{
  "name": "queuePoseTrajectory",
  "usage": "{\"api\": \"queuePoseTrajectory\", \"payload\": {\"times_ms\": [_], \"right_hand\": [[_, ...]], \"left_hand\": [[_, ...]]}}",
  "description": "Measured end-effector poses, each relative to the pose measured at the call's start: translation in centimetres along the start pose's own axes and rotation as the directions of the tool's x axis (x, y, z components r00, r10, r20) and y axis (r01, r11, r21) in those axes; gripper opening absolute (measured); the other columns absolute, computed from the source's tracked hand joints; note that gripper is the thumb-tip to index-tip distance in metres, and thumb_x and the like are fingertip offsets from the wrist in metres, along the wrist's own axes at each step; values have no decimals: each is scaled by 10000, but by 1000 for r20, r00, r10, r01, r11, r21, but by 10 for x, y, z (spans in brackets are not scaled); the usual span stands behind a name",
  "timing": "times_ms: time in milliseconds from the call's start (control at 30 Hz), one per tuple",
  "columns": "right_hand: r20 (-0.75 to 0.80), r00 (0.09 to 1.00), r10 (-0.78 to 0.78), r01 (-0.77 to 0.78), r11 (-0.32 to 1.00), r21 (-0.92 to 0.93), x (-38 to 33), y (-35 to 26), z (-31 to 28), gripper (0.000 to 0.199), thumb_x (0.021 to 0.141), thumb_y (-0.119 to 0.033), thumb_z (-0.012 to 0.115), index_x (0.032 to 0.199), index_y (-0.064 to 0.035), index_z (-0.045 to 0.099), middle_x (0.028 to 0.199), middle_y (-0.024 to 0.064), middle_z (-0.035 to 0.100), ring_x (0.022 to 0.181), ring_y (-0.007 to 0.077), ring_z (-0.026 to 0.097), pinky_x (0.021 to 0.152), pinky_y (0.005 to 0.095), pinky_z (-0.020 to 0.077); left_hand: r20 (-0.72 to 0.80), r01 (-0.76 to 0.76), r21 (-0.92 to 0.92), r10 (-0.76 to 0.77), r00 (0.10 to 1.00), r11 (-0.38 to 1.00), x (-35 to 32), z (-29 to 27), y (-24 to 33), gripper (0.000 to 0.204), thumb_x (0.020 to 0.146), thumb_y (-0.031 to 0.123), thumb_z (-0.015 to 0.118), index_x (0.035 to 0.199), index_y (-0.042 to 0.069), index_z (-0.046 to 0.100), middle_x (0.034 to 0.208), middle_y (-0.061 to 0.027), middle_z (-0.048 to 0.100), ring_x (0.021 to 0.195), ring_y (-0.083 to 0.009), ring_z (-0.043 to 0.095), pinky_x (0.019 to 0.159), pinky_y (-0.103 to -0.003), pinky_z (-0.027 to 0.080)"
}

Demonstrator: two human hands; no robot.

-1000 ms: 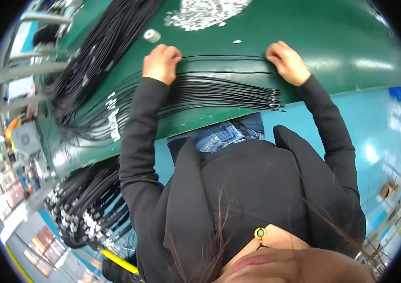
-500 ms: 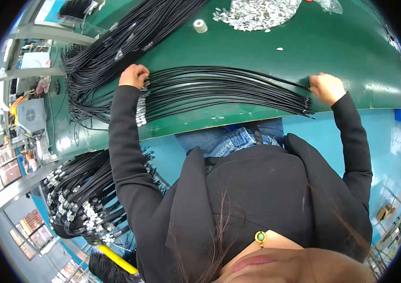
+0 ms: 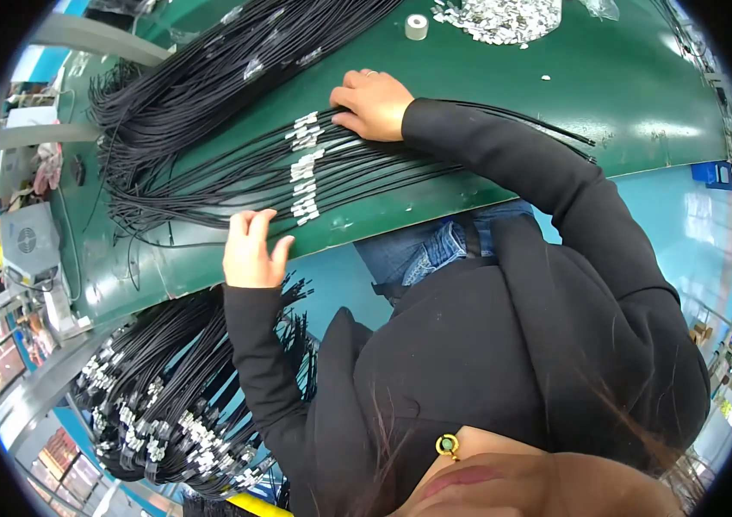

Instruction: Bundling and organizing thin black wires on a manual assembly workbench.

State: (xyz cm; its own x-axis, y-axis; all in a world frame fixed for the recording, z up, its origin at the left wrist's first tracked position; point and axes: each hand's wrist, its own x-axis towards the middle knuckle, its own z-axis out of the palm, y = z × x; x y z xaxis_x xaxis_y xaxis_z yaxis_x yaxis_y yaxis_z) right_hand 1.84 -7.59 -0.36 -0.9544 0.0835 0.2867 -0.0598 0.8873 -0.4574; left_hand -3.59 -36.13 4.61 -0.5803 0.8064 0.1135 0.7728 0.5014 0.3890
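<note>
Black long sleeves, blue jeans, ring on right hand (image 3: 372, 103).

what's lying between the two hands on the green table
In the head view, a row of black cables with white tags lies between the left hand and the right hand, fanned across the green table.

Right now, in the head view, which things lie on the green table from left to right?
Thick bundle of black cables → left hand → white tags on the spread cables → right hand → small white tape roll → pile of small white parts.
</note>
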Motion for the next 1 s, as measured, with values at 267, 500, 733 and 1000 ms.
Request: {"api": "queuePoseTrajectory", "payload": {"times_ms": [267,500,733,1000], "right_hand": [[64,995,77,-76,997,-13,-18,-35,8,209,796,-226,612,909,-55,570,869,123,540,843,318,526,735,399,440],[101,993,-55,72,982,-172,-31,-56,-12,324,710,-261,675,865,-8,544,901,143,543,863,323,541,762,404,448],[337,941,27,61,967,-248,-14,-59,9,354,680,-208,673,905,11,511,845,147,553,837,302,564,724,384,487],[353,935,32,19,990,-140,-8,-54,0,304,697,-182,652,867,13,491,801,171,582,734,337,607,667,405,501]], "left_hand": [[-206,-163,-34,153,967,986,24,33,-29,131,714,80,701,808,54,612,801,-90,523,687,-261,550,596,-334,458],[-228,-210,-3,204,952,978,41,40,-38,121,709,72,701,772,53,599,786,-92,523,676,-265,551,579,-338,458],[-134,-288,151,308,942,946,53,16,-30,497,654,251,739,1053,44,527,995,-118,507,944,-283,510,820,-404,391],[-121,-413,235,448,886,880,69,9,-15,736,619,309,741,1232,45,431,1089,-131,488,1066,-273,466,913,-435,325]]}}
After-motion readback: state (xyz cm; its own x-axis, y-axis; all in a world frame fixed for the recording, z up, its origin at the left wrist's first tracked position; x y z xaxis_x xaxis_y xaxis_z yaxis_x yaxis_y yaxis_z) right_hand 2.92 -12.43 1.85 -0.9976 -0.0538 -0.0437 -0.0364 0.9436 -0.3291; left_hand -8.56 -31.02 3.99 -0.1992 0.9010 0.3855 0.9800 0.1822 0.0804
